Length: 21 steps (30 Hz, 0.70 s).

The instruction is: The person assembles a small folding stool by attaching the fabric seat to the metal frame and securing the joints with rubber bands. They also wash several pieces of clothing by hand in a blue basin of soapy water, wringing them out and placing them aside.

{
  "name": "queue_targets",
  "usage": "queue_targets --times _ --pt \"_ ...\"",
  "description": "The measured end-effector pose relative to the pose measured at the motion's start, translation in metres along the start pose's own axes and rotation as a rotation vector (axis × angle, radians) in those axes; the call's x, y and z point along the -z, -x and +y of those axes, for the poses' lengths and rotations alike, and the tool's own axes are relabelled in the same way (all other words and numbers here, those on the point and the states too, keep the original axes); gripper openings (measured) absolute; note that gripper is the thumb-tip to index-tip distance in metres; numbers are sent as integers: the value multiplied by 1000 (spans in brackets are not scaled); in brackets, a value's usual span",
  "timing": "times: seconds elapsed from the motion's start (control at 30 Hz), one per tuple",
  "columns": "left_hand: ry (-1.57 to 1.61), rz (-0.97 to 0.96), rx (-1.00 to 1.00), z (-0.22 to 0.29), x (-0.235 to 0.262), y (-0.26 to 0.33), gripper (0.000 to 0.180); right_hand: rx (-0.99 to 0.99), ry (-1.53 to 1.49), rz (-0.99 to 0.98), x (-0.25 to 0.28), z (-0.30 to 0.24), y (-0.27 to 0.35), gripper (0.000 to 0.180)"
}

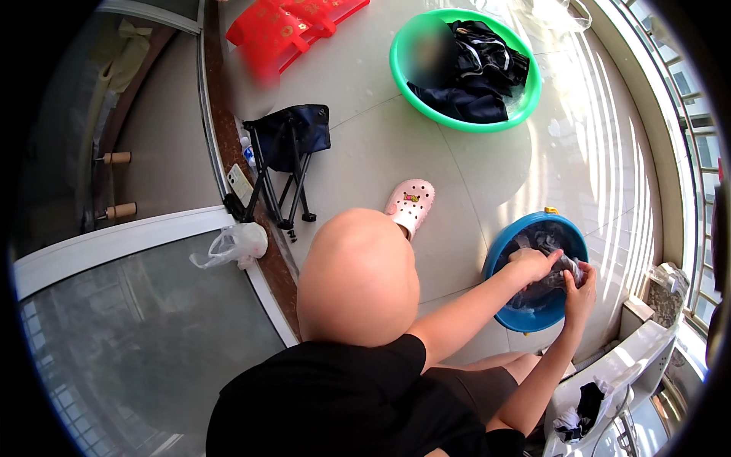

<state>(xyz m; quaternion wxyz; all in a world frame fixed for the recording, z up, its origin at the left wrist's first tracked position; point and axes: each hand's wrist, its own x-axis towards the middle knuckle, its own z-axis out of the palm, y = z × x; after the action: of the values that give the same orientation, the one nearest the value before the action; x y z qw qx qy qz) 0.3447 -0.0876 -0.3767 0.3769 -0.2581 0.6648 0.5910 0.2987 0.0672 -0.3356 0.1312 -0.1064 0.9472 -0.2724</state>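
A round blue bucket (545, 323) with water in it stands on the floor to my right. Inside it is a dark grey, wet garment (562, 268), partly lifted and bunched. My left hand (533, 265) reaches over the near left rim and grips the cloth. On the bucket's right side, my right hand (580, 295) pinches another part of the same garment between thumb and fingers. The hands are close together, with the cloth between them. Some fingertips of the left hand are hidden by the cloth.
Farther ahead sits a green basin (525, 114) holding dark clothes (487, 65). A black folding stool (293, 145), red bag (293, 30) and white plastic bag (240, 244) are on the left. A white appliance-like unit (624, 365) with clothes stands at the lower right, beside barred windows.
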Motion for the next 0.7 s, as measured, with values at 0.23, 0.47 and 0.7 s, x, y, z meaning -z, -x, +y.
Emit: queue_targets --times 0.23,0.47,0.7 --pt "1194 -619 -55 3 -36 -14 103 210 -4 81 23 -55 70 27" --pt "1147 -627 -146 0 -50 -21 69 107 -515 232 23 -7 61 30" --pt "945 -918 -277 -4 -28 -8 93 -374 -1224 -301 -1 20 8 78"
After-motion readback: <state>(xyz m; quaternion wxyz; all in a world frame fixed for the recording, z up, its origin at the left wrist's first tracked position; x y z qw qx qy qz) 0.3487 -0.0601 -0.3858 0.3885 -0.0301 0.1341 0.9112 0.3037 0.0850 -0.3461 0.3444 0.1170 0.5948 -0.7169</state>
